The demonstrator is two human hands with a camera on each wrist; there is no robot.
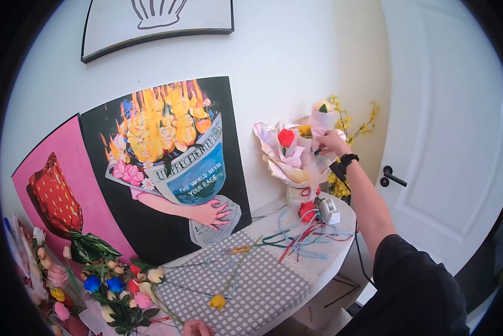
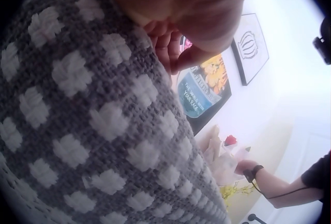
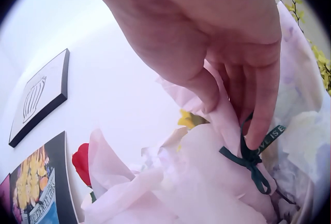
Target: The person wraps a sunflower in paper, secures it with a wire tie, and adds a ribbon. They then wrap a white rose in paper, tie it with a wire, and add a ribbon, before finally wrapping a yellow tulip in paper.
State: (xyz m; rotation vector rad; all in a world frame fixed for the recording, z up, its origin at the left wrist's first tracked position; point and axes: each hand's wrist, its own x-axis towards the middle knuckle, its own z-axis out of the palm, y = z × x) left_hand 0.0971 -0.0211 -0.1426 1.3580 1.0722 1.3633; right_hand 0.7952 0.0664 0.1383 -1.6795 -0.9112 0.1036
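Observation:
At the back right, my right hand grips a pink-wrapped white flower just above a larger paper-wrapped bouquet. The right wrist view shows the thumb and fingers of the hand round the pink wrap, beside a dark green ribbon bow with lettering. A red rose stands in the bouquet, left of the hand. My left hand rests at the near edge of the grey checked cloth, fingers loosely curled, holding nothing; a yellow flower lies beyond it.
Ribbons, a small white box and orange-handled scissors lie on the table. Many loose flowers are heaped at the left. Two paintings lean on the wall; a white door stands right. A black cable hangs below the right arm.

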